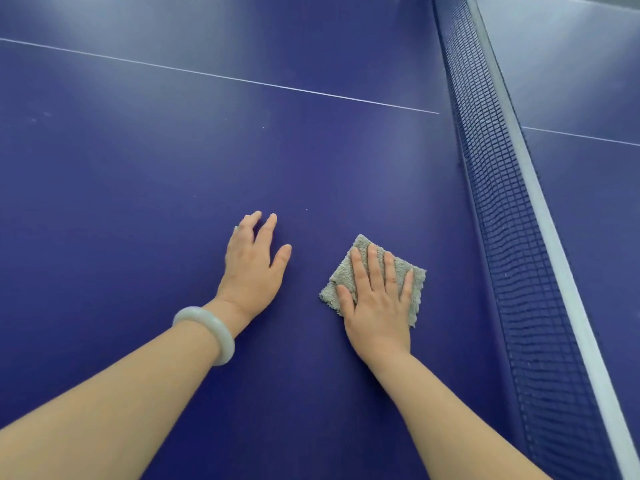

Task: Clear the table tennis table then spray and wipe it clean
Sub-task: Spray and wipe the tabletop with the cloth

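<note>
The table [145,161] is a table tennis table with a dark blue top that fills nearly the whole view, and pale light glares off it along the far side. A thin white line [221,77] crosses the blue top from the far left toward the net. The net [498,188] runs down the right side from the far edge to the near right corner, a dark mesh with a white band along its top, and more of the blue top shows beyond it.

Two bare forearms reach in from the near edge. The left hand [251,268] lies flat on the blue top, palm down, fingers straight and a little spread, holding nothing. A pale bracelet [207,332] circles its wrist.

The right hand [379,306] presses down on the cloth [408,289] with straight fingers laid across it, not curled round it. The cloth is grey and fluffy, folded into a rough square, and lies flat on the blue top between the left hand and the net, near the net but apart from it.
</note>
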{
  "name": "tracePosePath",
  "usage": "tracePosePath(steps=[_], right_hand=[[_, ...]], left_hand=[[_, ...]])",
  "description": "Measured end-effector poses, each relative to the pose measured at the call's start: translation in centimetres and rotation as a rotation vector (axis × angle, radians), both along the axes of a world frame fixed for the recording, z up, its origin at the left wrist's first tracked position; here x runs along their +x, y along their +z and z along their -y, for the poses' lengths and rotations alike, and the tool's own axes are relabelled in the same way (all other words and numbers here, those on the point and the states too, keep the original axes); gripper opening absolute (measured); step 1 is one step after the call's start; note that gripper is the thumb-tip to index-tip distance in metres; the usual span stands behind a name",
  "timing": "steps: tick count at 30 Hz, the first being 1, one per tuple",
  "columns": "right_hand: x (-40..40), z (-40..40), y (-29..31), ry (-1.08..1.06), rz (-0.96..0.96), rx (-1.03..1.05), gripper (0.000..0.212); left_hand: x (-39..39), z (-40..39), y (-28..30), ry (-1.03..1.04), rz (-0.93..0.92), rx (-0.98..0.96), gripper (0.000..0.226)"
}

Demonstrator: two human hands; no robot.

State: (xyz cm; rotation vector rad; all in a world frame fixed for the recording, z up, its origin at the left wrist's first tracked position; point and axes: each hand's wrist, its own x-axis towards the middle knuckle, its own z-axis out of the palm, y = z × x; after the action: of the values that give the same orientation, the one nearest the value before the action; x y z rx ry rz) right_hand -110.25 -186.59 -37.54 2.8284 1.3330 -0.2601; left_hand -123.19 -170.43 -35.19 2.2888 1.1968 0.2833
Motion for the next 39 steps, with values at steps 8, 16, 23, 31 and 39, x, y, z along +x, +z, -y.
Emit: tracePosePath(steps=[8, 16, 23, 31, 39], right_hand=[[-5.0, -1.7, 0.7, -0.112, -0.008, 0.071, 0.064], [-1.8, -6.3, 0.2, 0.515, -0.026, 0.061, 0.061], [2.0, -13.8, 0.5, -0.118, -0.063, 0.081, 0.061], [1.2, -13.8, -0.2, 0.401, 0.008, 0.04, 0.059], [-5.2, -6.7, 1.0, 0.123, -0.058, 0.107, 0.062]], left_hand=[[-9.9, -4.2, -0.6, 0.478, -0.275, 0.084, 0.066], [-9.5, -3.9, -1.9, 0.467, -0.441, 0.204, 0.071], [-9.5, -4.0, -2.2, 0.475, -0.494, 0.214, 0.073], [-9.2, -4.2, -2.1, 0.473, -0.52, 0.215, 0.075], [-9.2, -4.1, -2.1, 0.474, -0.52, 0.208, 0.073]])
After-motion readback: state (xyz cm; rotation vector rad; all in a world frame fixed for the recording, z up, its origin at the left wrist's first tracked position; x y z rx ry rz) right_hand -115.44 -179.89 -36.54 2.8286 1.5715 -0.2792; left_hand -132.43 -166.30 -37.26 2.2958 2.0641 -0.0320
